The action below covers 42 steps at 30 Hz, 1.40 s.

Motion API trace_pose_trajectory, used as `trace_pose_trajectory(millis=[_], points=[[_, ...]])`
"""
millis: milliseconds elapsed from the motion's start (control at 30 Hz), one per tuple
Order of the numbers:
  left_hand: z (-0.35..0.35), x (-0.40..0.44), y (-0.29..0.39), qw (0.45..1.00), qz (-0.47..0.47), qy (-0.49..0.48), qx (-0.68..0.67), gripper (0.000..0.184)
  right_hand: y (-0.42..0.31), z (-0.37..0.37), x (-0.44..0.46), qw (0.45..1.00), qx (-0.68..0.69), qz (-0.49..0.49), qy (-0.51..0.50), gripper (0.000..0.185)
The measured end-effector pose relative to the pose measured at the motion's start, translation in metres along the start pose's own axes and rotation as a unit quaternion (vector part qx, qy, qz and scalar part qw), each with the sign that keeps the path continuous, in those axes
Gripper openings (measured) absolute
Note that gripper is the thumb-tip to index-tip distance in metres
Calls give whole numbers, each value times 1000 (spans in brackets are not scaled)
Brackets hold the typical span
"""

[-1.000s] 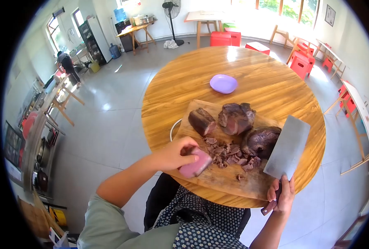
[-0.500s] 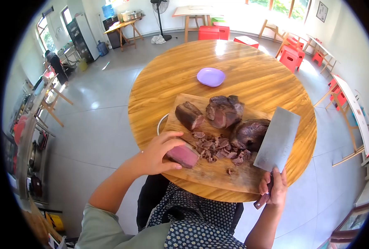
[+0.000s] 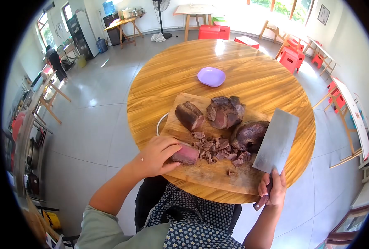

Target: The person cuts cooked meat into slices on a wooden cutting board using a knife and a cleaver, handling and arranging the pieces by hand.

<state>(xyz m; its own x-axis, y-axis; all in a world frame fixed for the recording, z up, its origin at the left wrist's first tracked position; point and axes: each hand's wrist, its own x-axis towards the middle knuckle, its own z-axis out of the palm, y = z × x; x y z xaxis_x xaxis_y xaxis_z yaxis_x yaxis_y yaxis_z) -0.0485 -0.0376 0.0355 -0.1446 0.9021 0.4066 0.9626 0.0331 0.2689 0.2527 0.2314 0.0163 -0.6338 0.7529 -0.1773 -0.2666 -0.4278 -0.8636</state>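
My left hand [image 3: 158, 155] is closed around a piece of cooked meat [image 3: 187, 154], its pink cut face pointing right, at the left front of the wooden cutting board [image 3: 209, 178]. With my right hand [image 3: 274, 186] I grip the dark handle of a broad cleaver [image 3: 277, 141], its blade tilted up over the board's right edge. Behind lie larger dark chunks of meat: an oblong chunk [image 3: 189, 115], a lumpy chunk [image 3: 225, 112] and a rounded chunk [image 3: 250, 135], partly behind the blade. Between them and my left hand is a heap of chopped meat [image 3: 219, 148].
A purple plate [image 3: 211, 77] stands on the round wooden table [image 3: 163, 79] beyond the board. Red stools [image 3: 209, 32] and side tables line the far wall, near a standing fan [image 3: 160, 16]. Another person [image 3: 55, 63] stands at the far left.
The fingers of my left hand have closed further over the meat piece, which has turned slightly. My right hand and the cleaver have hardly moved.
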Motion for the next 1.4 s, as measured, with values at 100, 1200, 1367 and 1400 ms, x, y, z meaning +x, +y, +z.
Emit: trace_pose_trajectory(millis=[100, 1200, 1367, 1400], points=[[2, 2, 2, 997, 19, -4, 77, 52, -1, -1, -3, 1000, -1, -11, -4, 26], [-29, 72, -34, 671, -259, 75, -691, 88, 5, -10, 2, 1000, 22, 4, -9, 27], [-32, 65, -39, 733, -259, 29, -628, 94, 4, -11, 3, 1000, 18, -4, -7, 28], [-34, 67, -38, 833, -244, 18, -497, 97, 5, -11, 3, 1000, 13, 0, 2, 27]])
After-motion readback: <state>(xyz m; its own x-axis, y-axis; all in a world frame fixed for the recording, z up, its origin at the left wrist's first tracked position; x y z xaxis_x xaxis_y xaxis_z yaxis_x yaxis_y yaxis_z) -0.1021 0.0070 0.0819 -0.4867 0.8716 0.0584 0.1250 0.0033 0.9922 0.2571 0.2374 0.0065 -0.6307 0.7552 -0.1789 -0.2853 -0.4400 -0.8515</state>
